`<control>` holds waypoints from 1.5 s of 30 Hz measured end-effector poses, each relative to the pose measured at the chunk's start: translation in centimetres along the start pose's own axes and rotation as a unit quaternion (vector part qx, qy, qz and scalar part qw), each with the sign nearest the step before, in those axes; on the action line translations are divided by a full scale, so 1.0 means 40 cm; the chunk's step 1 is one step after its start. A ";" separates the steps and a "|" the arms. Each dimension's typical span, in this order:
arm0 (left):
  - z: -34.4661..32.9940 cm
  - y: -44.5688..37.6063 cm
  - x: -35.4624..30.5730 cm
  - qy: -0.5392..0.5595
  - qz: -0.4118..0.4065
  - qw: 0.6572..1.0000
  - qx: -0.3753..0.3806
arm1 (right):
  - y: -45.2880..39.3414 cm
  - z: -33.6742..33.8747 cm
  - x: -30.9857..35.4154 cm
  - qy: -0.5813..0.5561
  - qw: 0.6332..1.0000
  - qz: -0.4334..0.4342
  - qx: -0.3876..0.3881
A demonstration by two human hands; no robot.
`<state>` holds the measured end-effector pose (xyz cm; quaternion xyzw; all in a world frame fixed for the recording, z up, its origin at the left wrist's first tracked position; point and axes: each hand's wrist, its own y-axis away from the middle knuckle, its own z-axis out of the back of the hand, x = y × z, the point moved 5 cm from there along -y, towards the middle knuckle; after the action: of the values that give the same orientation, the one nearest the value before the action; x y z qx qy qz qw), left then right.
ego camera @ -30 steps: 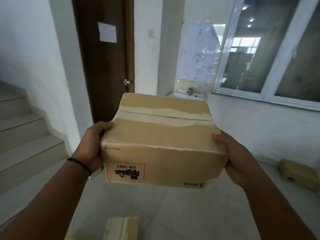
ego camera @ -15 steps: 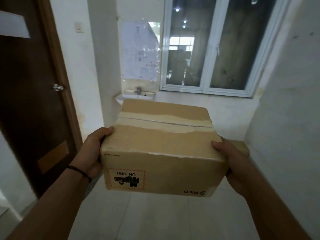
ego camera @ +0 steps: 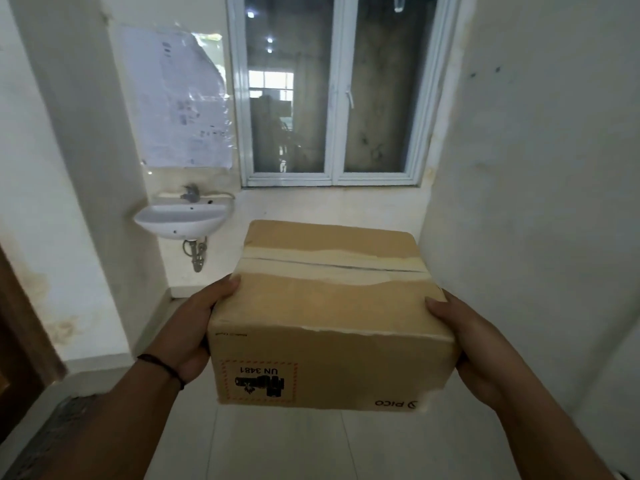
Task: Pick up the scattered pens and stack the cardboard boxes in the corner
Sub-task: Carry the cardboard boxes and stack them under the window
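I hold a taped brown cardboard box in front of me, above the tiled floor. Its near face carries an upside-down "UN 3481" label and "PICO" print. My left hand grips the box's left side, thumb on its top edge. My right hand grips the right side the same way. The box hides the floor in the corner behind it. No pens are in view.
A white wall sink hangs at the left, under a plastic-covered notice. A white-framed window fills the back wall. A white wall stands close on the right. A dark door edge shows at far left.
The view has swung right: the brown door has slid almost out at the left, the sink and window are now centred. Both hands keep their grip on the box.
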<state>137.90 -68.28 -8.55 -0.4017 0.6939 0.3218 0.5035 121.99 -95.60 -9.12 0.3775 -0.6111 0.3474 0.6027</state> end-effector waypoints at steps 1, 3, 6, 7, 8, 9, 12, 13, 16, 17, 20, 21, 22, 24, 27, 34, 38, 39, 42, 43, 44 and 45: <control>-0.006 -0.018 0.006 -0.003 0.002 1.000 0.008 | -0.004 0.006 -0.002 -0.004 1.000 -0.002 -0.004; -0.031 -0.061 0.022 -0.008 0.008 1.000 0.024 | -0.015 0.033 -0.009 -0.007 1.000 -0.004 -0.017; -0.077 -0.123 0.050 -0.007 0.022 0.999 0.037 | -0.036 0.082 -0.011 -0.002 1.000 0.002 -0.031; -0.095 -0.144 0.061 -0.006 0.029 0.999 0.043 | -0.045 0.101 -0.011 0.001 0.999 0.003 -0.039; -0.117 -0.168 0.073 -0.009 0.034 0.998 0.050 | -0.057 0.126 -0.014 0.002 0.999 0.003 -0.050; -0.141 -0.194 0.084 -0.014 0.037 0.998 0.056 | -0.071 0.153 -0.017 0.002 0.998 0.001 -0.061; -0.229 -0.281 0.112 -0.024 0.042 0.996 0.075 | -0.128 0.245 -0.026 0.005 0.996 -0.005 -0.093; -0.262 -0.310 0.117 -0.024 0.040 0.996 0.081 | -0.150 0.274 -0.024 0.005 0.995 -0.004 -0.101; -0.358 -0.404 0.133 -0.016 0.036 0.995 0.091 | -0.224 0.365 -0.009 0.007 0.994 0.000 -0.113; -0.383 -0.426 0.132 -0.013 0.031 0.995 0.095 | -0.243 0.384 0.001 0.005 0.993 0.002 -0.116; -0.482 -0.522 0.139 -0.001 0.023 0.995 0.100 | -0.328 0.475 0.035 -0.001 0.992 0.011 -0.123; -0.508 -0.543 0.138 0.001 0.020 0.995 0.101 | -0.350 0.496 0.044 -0.001 0.992 0.011 -0.123; -0.535 -0.568 0.138 0.001 0.018 0.994 0.103 | -0.376 0.521 0.053 0.000 0.993 0.011 -0.121; -0.582 -0.620 0.131 0.002 0.016 0.995 0.095 | -0.433 0.565 0.077 0.015 0.993 0.014 -0.114; -0.644 -0.701 0.121 0.009 0.011 0.996 0.090 | -0.517 0.626 0.100 0.022 0.993 0.021 -0.111; -0.765 -0.896 0.134 0.028 0.008 0.995 0.098 | -0.712 0.743 0.115 0.007 0.991 0.028 -0.130; -0.823 -1.032 0.157 0.034 0.004 0.994 0.105 | -0.840 0.801 0.116 0.004 0.990 0.031 -0.136; -0.838 -1.069 0.164 0.035 0.004 0.994 0.107 | -0.877 0.815 0.117 0.004 0.990 0.031 -0.138; -0.878 -1.191 0.183 0.035 0.004 0.993 0.116 | -1.002 0.856 0.116 0.016 0.990 0.029 -0.135; -0.888 -1.232 0.188 0.034 0.005 0.993 0.117 | -1.041 0.868 0.117 0.021 0.990 0.029 -0.134; -0.899 -1.276 0.191 0.034 0.006 0.993 0.117 | -1.083 0.878 0.120 0.023 0.991 0.028 -0.131; -0.911 -1.323 0.195 0.034 0.007 0.993 0.117 | -1.128 0.890 0.122 0.024 0.991 0.027 -0.128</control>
<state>167.19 -126.00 -7.81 -0.3458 0.7462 0.2285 0.5210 144.87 -148.49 -6.76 0.2717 -0.6459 0.2915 0.6512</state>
